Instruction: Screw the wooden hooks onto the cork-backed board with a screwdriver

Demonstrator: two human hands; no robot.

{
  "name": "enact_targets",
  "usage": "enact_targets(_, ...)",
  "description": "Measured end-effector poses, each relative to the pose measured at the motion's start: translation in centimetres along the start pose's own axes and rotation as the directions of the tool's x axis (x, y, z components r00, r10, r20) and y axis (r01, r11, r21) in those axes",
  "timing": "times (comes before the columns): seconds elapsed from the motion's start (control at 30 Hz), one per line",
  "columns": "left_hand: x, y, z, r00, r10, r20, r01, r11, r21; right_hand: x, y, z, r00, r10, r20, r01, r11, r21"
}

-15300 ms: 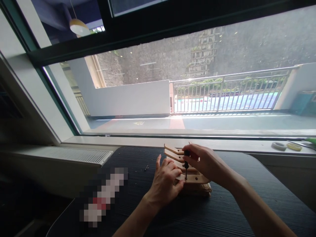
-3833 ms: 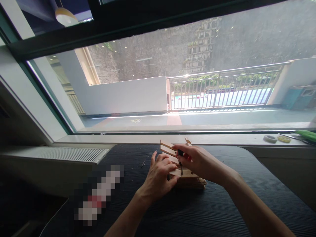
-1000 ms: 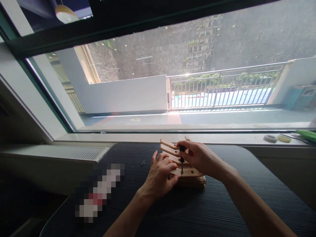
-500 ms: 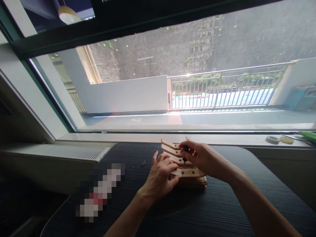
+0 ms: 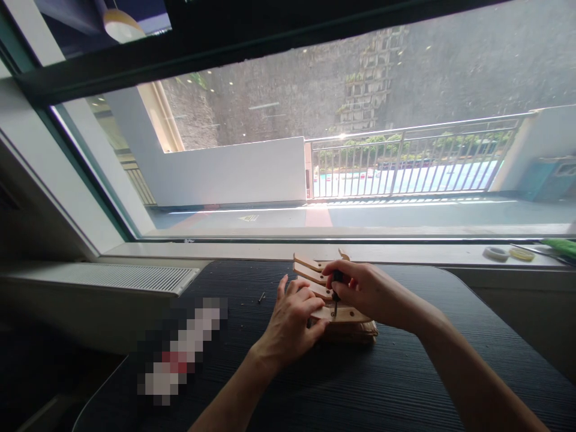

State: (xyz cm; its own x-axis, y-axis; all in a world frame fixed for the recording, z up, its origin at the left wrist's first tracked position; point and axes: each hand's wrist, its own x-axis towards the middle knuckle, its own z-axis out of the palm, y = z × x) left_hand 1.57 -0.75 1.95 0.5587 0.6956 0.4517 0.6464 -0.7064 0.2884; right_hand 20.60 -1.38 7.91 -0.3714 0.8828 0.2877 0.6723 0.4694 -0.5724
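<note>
A small wooden assembly of stacked, stepped slats [image 5: 348, 314] stands on the dark ribbed table [image 5: 387, 384] near the window. My right hand [image 5: 371, 292] is closed round a short black-handled screwdriver [image 5: 335, 284], held upright with its tip on the front slat. My left hand [image 5: 292, 327] lies on the assembly's left side, fingers spread and pressing on the slats. Part of the assembly is hidden under both hands.
A loose screw [image 5: 260, 297] lies on the table left of my hands. A blurred-out object [image 5: 180, 351] rests at the table's left edge. Two tape rolls [image 5: 495, 253] and a green item [image 5: 560, 245] sit on the window sill at right. A vent grille [image 5: 121, 277] runs at left.
My right hand has shifted the screwdriver slightly forward and down onto the front slat. My left hand and the assembly have stayed in place.
</note>
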Motion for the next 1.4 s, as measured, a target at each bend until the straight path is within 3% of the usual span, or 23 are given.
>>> enact_targets(0.83, -0.03, 0.18, -0.11, 1.000, 0.009, -0.001, -0.009, 1.000, -0.004, 0.19, 0.11, 0.33, 0.999, -0.012, -0.039, 0.014, 0.999, 0.047)
enact_targets(1.4, -0.02, -0.06, 0.08, 1.000, 0.011, -0.004, -0.011, 1.000, -0.006, 0.21, 0.05, 0.19, 1.000, 0.002, -0.031, -0.003, 1.000, -0.020)
